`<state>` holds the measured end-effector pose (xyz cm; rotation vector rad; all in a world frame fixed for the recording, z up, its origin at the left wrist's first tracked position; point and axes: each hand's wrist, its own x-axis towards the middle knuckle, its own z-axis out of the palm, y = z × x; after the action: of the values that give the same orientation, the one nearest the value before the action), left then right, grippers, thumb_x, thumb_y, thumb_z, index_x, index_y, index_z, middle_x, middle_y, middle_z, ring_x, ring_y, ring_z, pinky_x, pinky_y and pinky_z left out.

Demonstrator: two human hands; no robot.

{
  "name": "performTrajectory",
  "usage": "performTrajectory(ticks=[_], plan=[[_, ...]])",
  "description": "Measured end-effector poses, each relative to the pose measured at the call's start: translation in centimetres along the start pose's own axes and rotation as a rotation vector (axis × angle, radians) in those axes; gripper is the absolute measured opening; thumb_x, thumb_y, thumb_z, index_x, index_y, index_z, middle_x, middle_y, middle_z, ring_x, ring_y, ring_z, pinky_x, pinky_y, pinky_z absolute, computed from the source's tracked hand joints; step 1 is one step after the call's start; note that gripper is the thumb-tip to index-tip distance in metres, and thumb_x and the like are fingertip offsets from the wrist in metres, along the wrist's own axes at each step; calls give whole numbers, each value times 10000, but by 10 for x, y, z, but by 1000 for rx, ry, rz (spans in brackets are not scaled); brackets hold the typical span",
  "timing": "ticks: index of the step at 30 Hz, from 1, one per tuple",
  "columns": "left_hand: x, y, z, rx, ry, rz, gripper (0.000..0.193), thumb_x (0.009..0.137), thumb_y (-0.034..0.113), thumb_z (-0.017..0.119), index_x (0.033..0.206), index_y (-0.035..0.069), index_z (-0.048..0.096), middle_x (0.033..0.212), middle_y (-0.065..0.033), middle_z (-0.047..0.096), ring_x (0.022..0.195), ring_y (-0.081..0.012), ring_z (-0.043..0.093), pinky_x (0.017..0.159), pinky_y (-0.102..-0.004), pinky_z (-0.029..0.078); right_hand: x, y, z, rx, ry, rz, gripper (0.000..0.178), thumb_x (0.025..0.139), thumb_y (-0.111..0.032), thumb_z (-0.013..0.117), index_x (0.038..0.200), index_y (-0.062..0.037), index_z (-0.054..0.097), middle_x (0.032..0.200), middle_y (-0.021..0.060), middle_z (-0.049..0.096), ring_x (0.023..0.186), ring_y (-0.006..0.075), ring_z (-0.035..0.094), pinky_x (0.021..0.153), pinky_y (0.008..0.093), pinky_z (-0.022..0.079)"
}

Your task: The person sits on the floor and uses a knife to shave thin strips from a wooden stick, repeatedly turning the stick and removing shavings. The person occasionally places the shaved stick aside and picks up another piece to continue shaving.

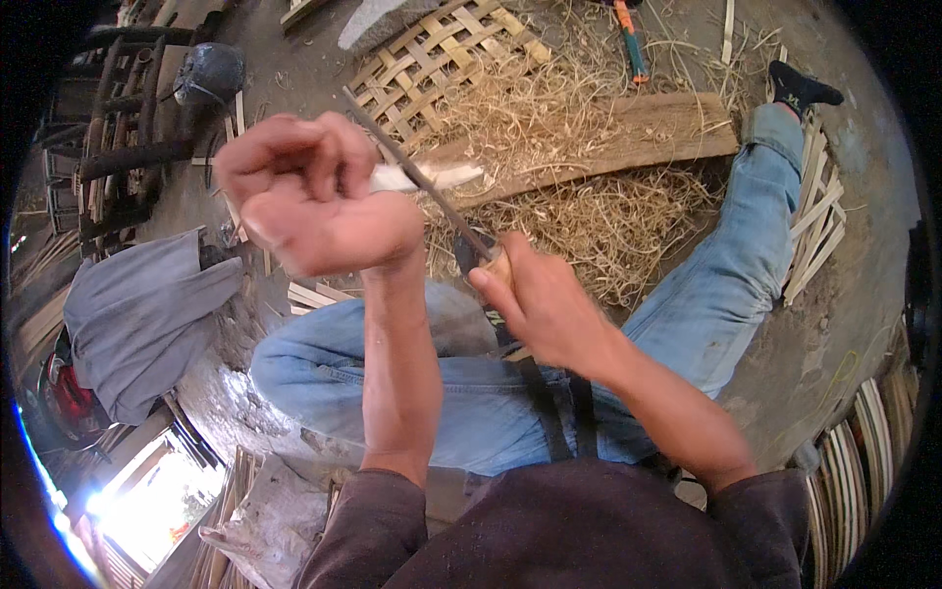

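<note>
My right hand [545, 299] is closed round the pale wooden handle of a long, thin, dark file [412, 169]. Its shaft slants up and to the left, ending beyond my left wrist. My left hand [314, 191] is raised beside the file, slightly blurred, with its fingers curled in. From its wrist side a bright, pale, pointed blade [453, 177] sticks out to the right and crosses behind the file; it looks like a knife blade. Any handle is hidden in the palm, and I cannot tell whether file and blade touch.
A wooden plank [628, 133] lies ahead among curly shavings [618, 231]. Beyond are a woven strip panel [422, 64], a grey stone [378, 22] and an orange-and-green handled tool [630, 44]. My legs frame the shavings. Strips [814, 216] and a grey cloth [147, 314] lie at the sides.
</note>
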<state>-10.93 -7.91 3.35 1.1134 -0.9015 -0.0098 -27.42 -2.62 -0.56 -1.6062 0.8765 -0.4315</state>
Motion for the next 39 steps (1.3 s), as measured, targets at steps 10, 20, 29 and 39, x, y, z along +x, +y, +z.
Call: performTrajectory(ticks=[10, 20, 29, 39], plan=[[5, 1, -6, 7, -21, 12, 558, 933, 578, 337, 823, 42, 442, 535, 11, 286, 383, -63, 240, 362, -203, 178, 1, 10, 1, -87, -96, 109, 390, 947, -313, 530, 931, 66, 439, 687, 313, 584, 687, 497, 595, 614, 548, 468], [16, 6, -20, -73, -157, 22, 665, 899, 651, 399, 836, -3, 504, 619, -11, 331, 459, -68, 283, 402, -212, 197, 8, -7, -8, -24, -131, 148, 405, 941, -311, 540, 930, 82, 444, 704, 313, 593, 710, 502, 591, 621, 540, 471], [13, 4, -13, -104, -49, 67, 690, 889, 674, 389, 816, -8, 466, 632, -30, 336, 421, -66, 231, 380, -223, 161, 2, -13, 0, -8, 9, 25, 369, 935, -301, 554, 924, 47, 431, 697, 279, 593, 714, 482, 596, 603, 529, 477], [18, 3, -20, 60, -4, 99, 680, 925, 651, 302, 789, 5, 461, 582, -15, 327, 403, -67, 246, 365, -220, 158, 0, -19, 5, 23, 45, -99, 373, 931, -316, 558, 940, 32, 423, 707, 284, 593, 682, 489, 589, 576, 537, 476]])
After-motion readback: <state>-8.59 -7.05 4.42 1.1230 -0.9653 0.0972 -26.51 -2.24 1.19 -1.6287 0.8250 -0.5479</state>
